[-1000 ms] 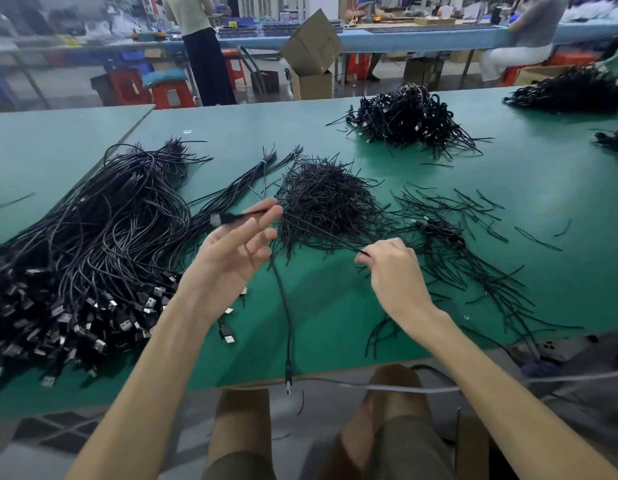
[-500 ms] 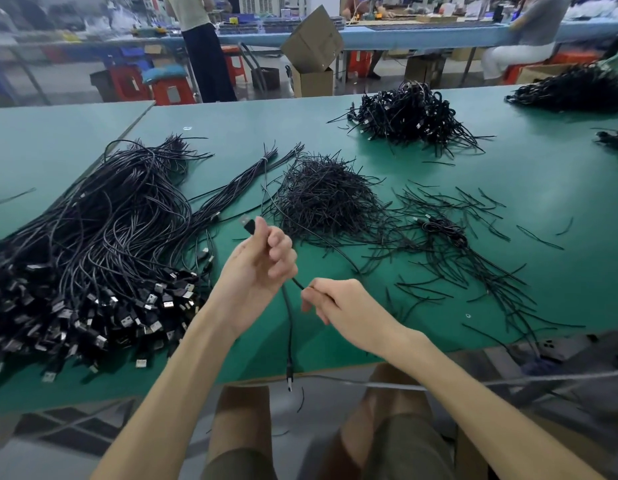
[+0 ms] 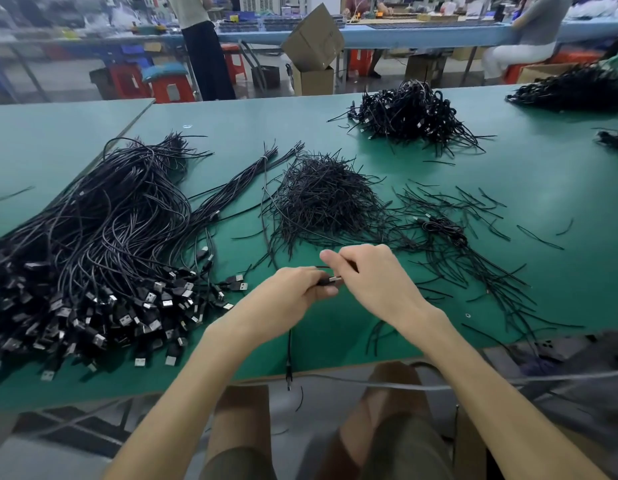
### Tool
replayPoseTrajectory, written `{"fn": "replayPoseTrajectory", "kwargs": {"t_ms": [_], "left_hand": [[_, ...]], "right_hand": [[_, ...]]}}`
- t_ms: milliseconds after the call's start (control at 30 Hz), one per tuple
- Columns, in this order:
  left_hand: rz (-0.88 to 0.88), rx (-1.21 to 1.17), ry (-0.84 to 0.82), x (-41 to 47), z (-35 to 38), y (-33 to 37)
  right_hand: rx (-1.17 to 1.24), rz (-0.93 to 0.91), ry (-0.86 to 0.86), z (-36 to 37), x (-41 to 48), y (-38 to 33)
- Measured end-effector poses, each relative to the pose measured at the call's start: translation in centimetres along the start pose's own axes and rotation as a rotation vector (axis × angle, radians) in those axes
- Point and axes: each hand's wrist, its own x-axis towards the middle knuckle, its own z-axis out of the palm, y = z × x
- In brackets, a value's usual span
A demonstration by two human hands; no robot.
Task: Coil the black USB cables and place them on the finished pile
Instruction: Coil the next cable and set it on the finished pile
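Note:
My left hand grips one black USB cable near its metal plug, which pokes out toward my right hand. The cable's free end hangs down past the table's front edge. My right hand is close against the left and pinches the same cable just above the plug. A large heap of uncoiled black USB cables lies at the left, plugs toward me. The pile of coiled cables sits at the far middle right of the green table.
A mound of short black twist ties lies ahead of my hands, with loose ties and one coiled cable scattered to the right. More cable piles sit at the far right. Cardboard boxes, red stools and people stand beyond the table.
My hands have come together near the front of the table. The left hand lowered and turned the plug toward the right hand, which moved left and up onto the cable.

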Motion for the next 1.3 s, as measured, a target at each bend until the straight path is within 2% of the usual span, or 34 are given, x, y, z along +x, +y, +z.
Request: {"fn": "replayPoseTrajectory", "kwargs": {"t_ms": [100, 200, 400, 467, 567, 700, 767, 833, 867, 933, 1000, 1033, 1067, 1100, 1167, 1233, 1300], "left_hand": [[0.067, 0.013, 0.065, -0.1, 0.3, -0.1], [0.137, -0.072, 0.106, -0.2, 0.5, -0.4], [0.085, -0.318, 0.236, -0.2, 0.9, -1.7], [0.084, -0.62, 0.222, -0.4, 1.3, -1.4], [0.039, -1.254, 0.22, -0.1, 1.9, -0.4], [-0.013, -1.762, 0.293, 0.0, 0.6, 0.0], [0.002, -1.906, 0.295, -0.5, -0.6, -0.5], [0.038, -1.862, 0.261, -1.3, -1.7, -1.3], [0.057, -1.7, 0.234, -1.7, -2.1, -1.7], [0.075, -1.146, 0.121, -2.3, -2.2, -2.0], [0.063, -0.563, -0.041, -2.0, -0.8, -1.8], [0.03, -0.353, -0.059, -1.8, 0.2, -1.5], [-0.022, -0.239, -0.001, -1.5, 1.2, -1.3], [-0.067, -0.208, 0.107, -1.3, 2.0, -1.2], [-0.073, -0.309, 0.305, -1.0, 2.9, -1.3], [-0.041, -0.583, 0.375, -0.5, 3.1, -1.3], [-0.088, -1.025, 0.355, 0.0, 3.5, -0.8]], "right_hand": [[-0.043, -0.022, 0.04, -0.2, -0.1, -0.6], [-0.025, -0.046, 0.05, -0.1, -0.2, -1.0], [0.323, -0.099, -0.007, -0.4, -0.8, -0.5], [0.393, -0.136, -0.017, 0.7, -1.2, -0.8], [0.493, -0.147, -0.024, 2.6, -1.7, -1.2], [0.428, -0.135, -0.073, 4.4, -2.4, -0.2], [0.311, -0.132, -0.097, 4.2, -2.3, 1.1], [0.067, -0.171, -0.139, 3.4, -1.9, 2.7], [-0.071, -0.208, -0.148, 2.9, -1.5, 3.3], [-0.199, -0.259, -0.111, 1.9, -0.7, 4.0], [-0.205, -0.264, -0.026, 1.2, 0.1, 3.8], [-0.186, -0.254, 0.018, 1.0, 0.5, 3.5], [-0.13, -0.233, 0.052, 1.0, 0.7, 3.1], [-0.033, -0.205, 0.074, 1.1, 0.8, 2.6], [0.186, -0.153, 0.103, 1.4, 0.7, 1.3], [0.306, -0.146, 0.129, 2.0, 0.3, 0.0], [0.353, -0.175, 0.116, 2.8, -0.6, -0.5]]}}
